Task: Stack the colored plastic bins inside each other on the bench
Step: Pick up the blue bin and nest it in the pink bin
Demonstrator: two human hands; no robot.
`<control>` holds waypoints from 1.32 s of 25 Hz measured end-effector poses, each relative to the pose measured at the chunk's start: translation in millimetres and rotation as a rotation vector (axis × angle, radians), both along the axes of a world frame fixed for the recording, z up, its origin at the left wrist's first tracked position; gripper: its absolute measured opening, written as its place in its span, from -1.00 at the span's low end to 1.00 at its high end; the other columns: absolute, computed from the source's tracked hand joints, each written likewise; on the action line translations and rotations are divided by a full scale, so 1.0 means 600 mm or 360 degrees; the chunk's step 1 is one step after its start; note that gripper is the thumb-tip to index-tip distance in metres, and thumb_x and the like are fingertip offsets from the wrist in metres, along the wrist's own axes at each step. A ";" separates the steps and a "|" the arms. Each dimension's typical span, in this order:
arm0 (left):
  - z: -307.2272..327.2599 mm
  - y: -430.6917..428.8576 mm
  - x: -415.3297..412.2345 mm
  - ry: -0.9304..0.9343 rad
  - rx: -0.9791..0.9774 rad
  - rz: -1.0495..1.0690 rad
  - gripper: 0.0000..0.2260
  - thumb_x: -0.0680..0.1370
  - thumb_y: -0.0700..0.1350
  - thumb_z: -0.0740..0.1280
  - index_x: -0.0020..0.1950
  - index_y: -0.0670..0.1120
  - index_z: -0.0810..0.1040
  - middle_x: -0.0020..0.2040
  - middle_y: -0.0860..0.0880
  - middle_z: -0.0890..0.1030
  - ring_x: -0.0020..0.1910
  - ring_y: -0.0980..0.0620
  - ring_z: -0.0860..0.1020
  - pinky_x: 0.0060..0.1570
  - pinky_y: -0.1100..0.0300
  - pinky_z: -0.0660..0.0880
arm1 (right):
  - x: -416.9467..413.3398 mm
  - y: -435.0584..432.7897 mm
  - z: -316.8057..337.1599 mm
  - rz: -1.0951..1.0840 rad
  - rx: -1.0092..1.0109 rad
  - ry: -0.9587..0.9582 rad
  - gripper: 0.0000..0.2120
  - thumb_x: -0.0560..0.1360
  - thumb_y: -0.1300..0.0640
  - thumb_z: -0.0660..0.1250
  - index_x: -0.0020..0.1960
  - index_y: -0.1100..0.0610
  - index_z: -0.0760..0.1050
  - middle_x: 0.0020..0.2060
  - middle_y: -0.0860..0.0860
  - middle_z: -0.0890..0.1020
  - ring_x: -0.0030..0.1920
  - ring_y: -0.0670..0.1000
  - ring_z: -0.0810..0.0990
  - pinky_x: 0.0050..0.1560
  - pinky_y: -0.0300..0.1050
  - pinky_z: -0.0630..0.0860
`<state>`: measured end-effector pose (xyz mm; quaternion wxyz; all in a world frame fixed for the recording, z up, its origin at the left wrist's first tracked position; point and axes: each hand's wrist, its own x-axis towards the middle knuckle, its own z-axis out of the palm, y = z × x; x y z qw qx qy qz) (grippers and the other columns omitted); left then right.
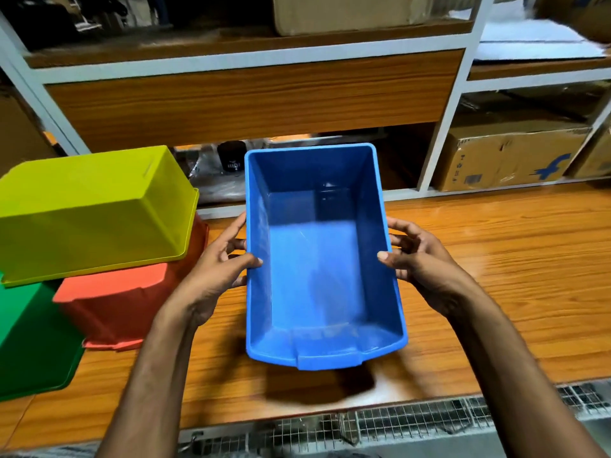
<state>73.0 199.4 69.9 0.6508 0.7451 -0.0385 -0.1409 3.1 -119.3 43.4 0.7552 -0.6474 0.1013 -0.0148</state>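
Note:
A blue plastic bin (317, 259) is held open side up, just above the wooden bench (496, 259), its shadow falling beneath it. My left hand (215, 276) grips its left rim and my right hand (420, 262) grips its right rim, thumbs hooked inside. To the left, a yellow-green bin (92, 209) lies upside down on top of an upside-down orange-red bin (125, 302) and an upside-down green bin (29, 335), which stand side by side on the bench.
Behind the bench stands a white-framed shelf unit with wooden boards (251, 104). Cardboard boxes (506, 157) sit on its right shelf, and a black jar (231, 157) with plastic wrap behind the blue bin. A wire mesh (396, 421) runs below the bench's front edge.

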 end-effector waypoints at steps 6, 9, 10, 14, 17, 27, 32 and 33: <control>0.048 -0.076 -0.060 -0.0255 -0.0170 0.0119 -0.40 0.47 -0.34 0.49 0.44 0.06 0.49 -0.09 -0.04 0.50 -0.26 0.17 0.55 -0.24 0.28 0.56 | 0.017 -0.047 -0.040 0.0079 0.0419 0.0163 -0.55 0.57 0.52 0.21 0.27 0.07 0.50 0.02 0.08 0.74 -0.02 -0.02 0.74 -0.14 -0.14 0.67; 0.066 -0.120 -0.072 -0.0389 -0.0207 0.0152 -0.43 0.45 -0.35 0.51 0.42 -0.04 0.50 -0.15 -0.05 0.45 -0.43 0.26 0.47 -0.37 0.39 0.46 | 0.025 -0.047 -0.052 0.0175 0.0543 0.0258 -0.60 0.59 0.47 0.18 0.29 0.10 0.49 0.06 0.12 0.70 -0.09 -0.02 0.74 -0.10 -0.19 0.67; 0.072 -0.131 -0.075 -0.0427 -0.0199 0.0158 -0.44 0.45 -0.34 0.52 0.41 -0.05 0.51 -0.16 -0.05 0.45 -0.43 0.26 0.47 -0.38 0.40 0.45 | 0.023 -0.043 -0.053 0.0189 0.0572 0.0267 -0.62 0.60 0.46 0.18 0.28 0.10 0.49 0.04 0.12 0.71 -0.13 -0.03 0.74 -0.11 -0.19 0.68; 0.090 -0.124 -0.066 -0.0435 -0.0148 0.0180 -0.55 0.48 -0.24 0.53 0.36 -0.08 0.58 -0.11 -0.11 0.51 -0.27 0.13 0.53 -0.35 0.38 0.48 | -0.013 -0.043 -0.041 0.0239 0.0684 0.0225 -0.59 0.57 0.37 0.26 0.34 0.03 0.47 0.17 0.09 0.71 0.00 0.02 0.74 0.09 -0.04 0.65; 0.086 -0.089 -0.052 -0.0433 0.0012 0.0032 -0.67 0.53 -0.13 0.49 0.28 -0.16 0.63 -0.04 -0.16 0.65 -0.15 0.05 0.62 -0.23 0.25 0.57 | -0.067 -0.041 -0.004 0.0287 0.0609 0.0213 -0.55 0.51 0.34 0.30 0.32 -0.01 0.53 0.17 0.06 0.73 0.01 0.04 0.75 0.05 0.01 0.68; 0.038 -0.112 -0.090 0.0278 0.0068 -0.0379 -0.85 0.60 -0.08 0.40 -0.09 -0.15 0.63 -0.23 -0.06 0.73 -0.41 0.13 0.65 -0.43 0.34 0.50 | -0.260 -0.053 0.084 -0.0204 0.0675 0.0427 -0.16 0.08 0.29 0.72 0.31 0.18 0.49 0.06 0.20 0.73 -0.03 0.11 0.77 -0.02 0.03 0.72; 0.012 -0.214 -0.157 0.0408 0.0096 -0.0709 -0.85 0.58 -0.05 0.43 -0.04 -0.13 0.67 -0.20 -0.06 0.76 -0.30 0.05 0.71 -0.24 0.19 0.65 | -0.409 -0.080 0.109 -0.0700 0.0640 0.0338 -0.50 0.41 0.26 0.46 0.34 0.16 0.53 0.15 0.16 0.71 0.13 0.08 0.72 0.31 -0.04 0.58; 0.006 -0.241 -0.171 0.0424 0.0122 -0.0780 -0.86 0.59 -0.07 0.41 -0.04 -0.14 0.66 -0.24 -0.06 0.75 -0.33 0.06 0.71 -0.31 0.22 0.65 | -0.438 -0.088 0.114 -0.0776 0.0639 0.0319 -0.48 0.42 0.27 0.47 0.37 0.16 0.52 0.24 0.17 0.68 0.24 0.09 0.68 0.39 -0.06 0.52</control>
